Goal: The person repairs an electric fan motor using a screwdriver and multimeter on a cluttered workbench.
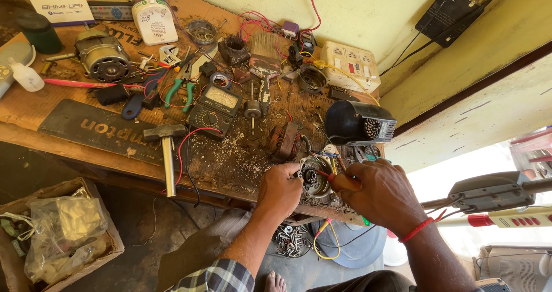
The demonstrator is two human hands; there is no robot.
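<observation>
- At the near edge of the cluttered wooden worktop (241, 159), a small round metal motor end-plate with wiring (313, 177) lies between the person's two hands.
- The left hand (280, 188) has its grip closed around the left rim of the end-plate, steadying it on the worktop edge.
- The right hand (376, 191) is clamped on a red-handled screwdriver (336, 180), whose tip points into the plate's centre.
- The step in hand looks like work on a screw or terminal inside the plate; as a judgement, any further turn calls for the left grip to keep the plate from rotating and the tip to stay seated square.
- Just behind the plate sit a copper-wound stator (284, 141) and a black plastic motor housing (356, 122).
- Further left lie a steel hammer with a pale handle (167, 154), a dark analogue multimeter (217, 108) and green-handled pliers (181, 88).
- Containers: a brown cardboard box (112, 249) on the floor at lower left holds crumpled clear plastic bags (63, 228); under the worktop edge, a shallow dark tray (290, 240) holds loose screws and small metal parts.
</observation>
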